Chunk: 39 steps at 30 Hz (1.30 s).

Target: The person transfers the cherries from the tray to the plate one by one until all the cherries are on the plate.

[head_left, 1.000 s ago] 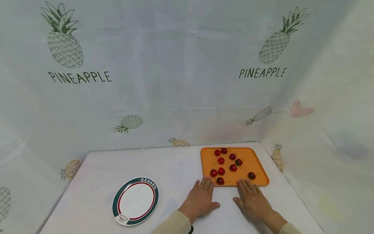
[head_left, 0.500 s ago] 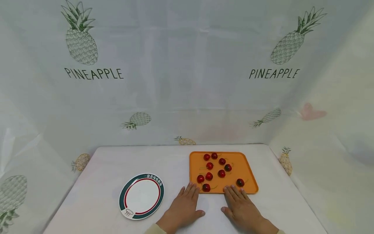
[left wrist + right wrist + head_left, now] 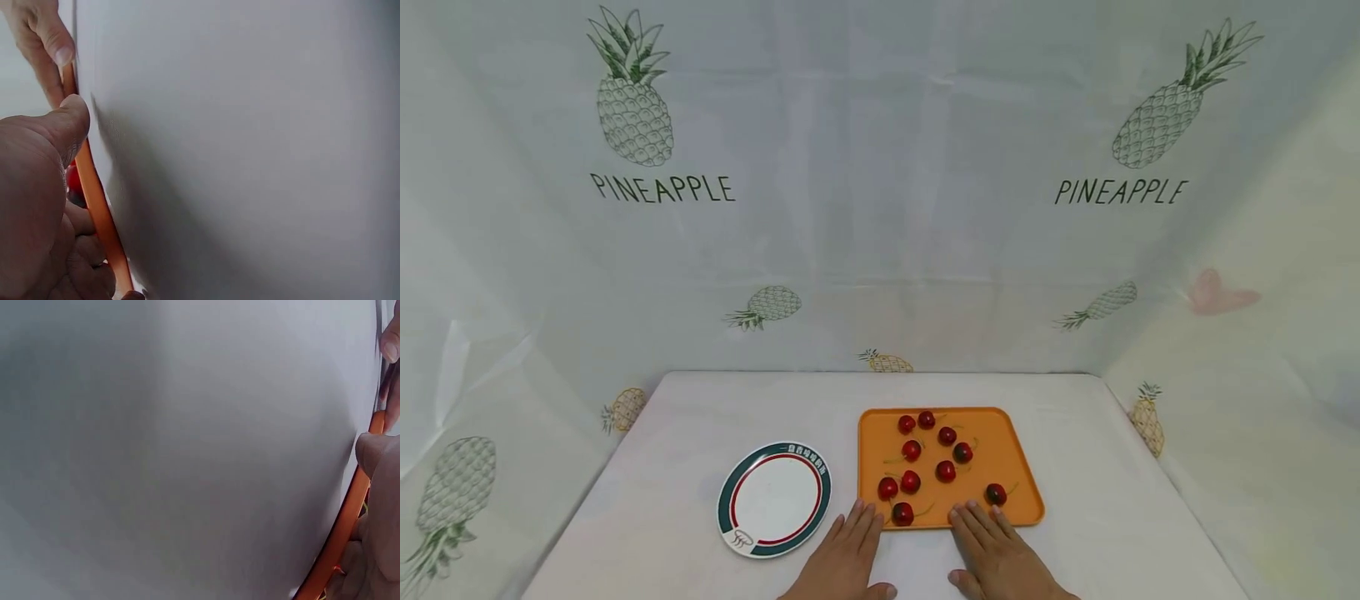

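Observation:
An orange tray (image 3: 1015,475) lies on the white table and carries several red cherries (image 3: 946,471) with green stems. Both hands lie flat on the table just in front of the tray's near edge. My left hand (image 3: 848,554) has straight fingers, its tips close to the tray's near left corner and to one cherry (image 3: 902,514). My right hand (image 3: 996,554) also lies flat, fingertips at the near rim. In the left wrist view the tray edge (image 3: 100,219) runs beside my thumb (image 3: 69,122). The right wrist view shows the tray rim (image 3: 344,531) and a thumb (image 3: 375,453).
A white plate (image 3: 775,498) with a green and red rim sits left of the tray. A pale curtain printed with pineapples (image 3: 632,100) closes in the table at the back and on both sides. The table's right edge (image 3: 1165,492) lies beyond the tray.
The head view has shifted, so tray, plate and hands sit lower and further left in the picture. Both hands keep their flat pose at the tray's near edge.

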Available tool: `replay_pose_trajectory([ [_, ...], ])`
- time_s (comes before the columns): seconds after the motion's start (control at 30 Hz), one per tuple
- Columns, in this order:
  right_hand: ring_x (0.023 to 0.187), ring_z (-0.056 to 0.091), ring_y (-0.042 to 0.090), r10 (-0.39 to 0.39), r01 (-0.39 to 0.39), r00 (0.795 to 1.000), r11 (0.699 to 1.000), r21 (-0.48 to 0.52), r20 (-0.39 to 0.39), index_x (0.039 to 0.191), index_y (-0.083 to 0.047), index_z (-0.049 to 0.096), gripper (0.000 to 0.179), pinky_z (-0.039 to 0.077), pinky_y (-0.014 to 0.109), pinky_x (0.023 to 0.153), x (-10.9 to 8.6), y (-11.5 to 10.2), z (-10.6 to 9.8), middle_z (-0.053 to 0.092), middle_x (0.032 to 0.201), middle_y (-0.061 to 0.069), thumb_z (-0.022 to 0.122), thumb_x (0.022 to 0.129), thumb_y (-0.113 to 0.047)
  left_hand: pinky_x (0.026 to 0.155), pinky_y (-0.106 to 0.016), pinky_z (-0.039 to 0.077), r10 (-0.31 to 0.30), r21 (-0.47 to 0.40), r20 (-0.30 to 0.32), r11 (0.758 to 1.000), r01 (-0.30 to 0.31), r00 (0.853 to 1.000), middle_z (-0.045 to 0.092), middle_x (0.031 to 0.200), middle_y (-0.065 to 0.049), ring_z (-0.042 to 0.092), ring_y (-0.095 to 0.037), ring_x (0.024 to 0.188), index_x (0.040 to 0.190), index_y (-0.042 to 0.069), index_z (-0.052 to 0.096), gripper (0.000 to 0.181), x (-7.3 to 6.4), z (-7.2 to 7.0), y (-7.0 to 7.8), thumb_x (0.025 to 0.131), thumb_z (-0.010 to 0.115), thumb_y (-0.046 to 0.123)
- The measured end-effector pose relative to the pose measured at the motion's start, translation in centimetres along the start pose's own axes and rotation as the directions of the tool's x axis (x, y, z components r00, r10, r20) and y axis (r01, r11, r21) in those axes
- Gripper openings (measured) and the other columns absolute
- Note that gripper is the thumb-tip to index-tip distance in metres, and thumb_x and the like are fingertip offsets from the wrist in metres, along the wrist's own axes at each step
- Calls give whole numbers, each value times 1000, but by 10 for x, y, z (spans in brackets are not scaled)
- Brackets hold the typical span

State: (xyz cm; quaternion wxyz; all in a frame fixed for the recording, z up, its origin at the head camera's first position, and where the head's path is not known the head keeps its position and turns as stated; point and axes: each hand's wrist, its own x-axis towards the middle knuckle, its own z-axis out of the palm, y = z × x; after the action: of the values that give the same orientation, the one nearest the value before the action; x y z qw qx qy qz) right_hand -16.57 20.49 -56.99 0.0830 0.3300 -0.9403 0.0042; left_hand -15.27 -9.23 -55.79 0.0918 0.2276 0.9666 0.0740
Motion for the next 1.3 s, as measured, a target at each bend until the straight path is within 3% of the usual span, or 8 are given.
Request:
replay_pose_trajectory([
  [0.17, 141, 56, 31, -81, 70, 992, 991, -115, -101, 148, -7, 60, 72, -29, 26, 122, -4, -5, 10, 59, 153, 9, 41, 107, -63, 123, -56, 39, 41, 3, -20, 999, -41, 999, 42, 167, -10, 33, -32, 158, 160, 8, 43, 107, -14, 9, -9, 92, 24, 89],
  [0.47, 138, 60, 25, -110, 79, 980, 980, -181, -165, 149, -9, 59, 75, -23, 28, 126, -6, -11, 18, 62, 151, 6, 42, 105, -68, 120, -57, 42, 81, 19, -106, 997, -80, 991, 43, 166, -13, 37, -34, 156, 158, 5, 46, 119, -25, 18, -16, 85, 21, 95],
  [0.63, 138, 59, 25, -105, 77, 984, 979, -190, -143, 146, -9, 61, 77, -26, 26, 124, -6, -12, 17, 62, 150, 6, 39, 105, -69, 122, -56, 40, 74, -11, -82, 997, -75, 994, 42, 167, -11, 36, -32, 157, 158, 6, 45, 118, -26, 19, -18, 85, 23, 95],
  [0.83, 156, 16, 14, -114, 74, 979, 971, -226, -169, 146, -10, 61, 75, -23, 28, 126, -9, -11, 17, 61, 150, 5, 37, 105, -69, 120, -53, 44, 81, -32, -41, 996, -82, 996, 46, 165, -10, 38, -32, 155, 158, 7, 48, 104, -23, 14, -21, 95, 27, 87],
  [0.93, 152, -7, 11, -113, 72, 978, 972, -224, -177, 146, -10, 61, 75, -22, 28, 127, -10, -10, 19, 61, 151, 5, 37, 105, -69, 120, -51, 44, 28, -57, 19, 998, -26, 999, 49, 162, -6, 40, -29, 155, 156, 10, 51, 89, -24, 1, -21, 99, 42, 77],
  [1.07, 152, -8, 12, -115, 73, 978, 971, -230, -176, 147, -11, 60, 76, -23, 29, 127, -10, -10, 19, 60, 152, 5, 36, 105, -69, 120, -53, 44, -127, -105, 41, 986, 131, 991, 52, 160, -2, 43, -28, 153, 155, 16, 54, 77, -31, -26, -22, 96, 65, 63],
  [1.2, 155, 7, 13, -122, 76, 976, 967, -244, -179, 147, -11, 61, 76, -22, 29, 127, -9, -10, 18, 60, 152, 4, 36, 105, -69, 117, -57, 44, -239, -195, -110, 957, 214, 965, 53, 159, -7, 46, -33, 149, 153, 15, 55, 70, -45, -50, -37, 95, 75, 47],
  [1.3, 154, 26, 16, -127, 80, 975, 967, -244, -184, 146, -11, 62, 76, -22, 29, 127, -6, -11, 18, 60, 152, 4, 37, 105, -69, 117, -58, 44, -310, -263, -225, 932, 249, 924, 52, 159, -12, 47, -36, 148, 153, 13, 56, 65, -55, -63, -61, 96, 76, 36],
])
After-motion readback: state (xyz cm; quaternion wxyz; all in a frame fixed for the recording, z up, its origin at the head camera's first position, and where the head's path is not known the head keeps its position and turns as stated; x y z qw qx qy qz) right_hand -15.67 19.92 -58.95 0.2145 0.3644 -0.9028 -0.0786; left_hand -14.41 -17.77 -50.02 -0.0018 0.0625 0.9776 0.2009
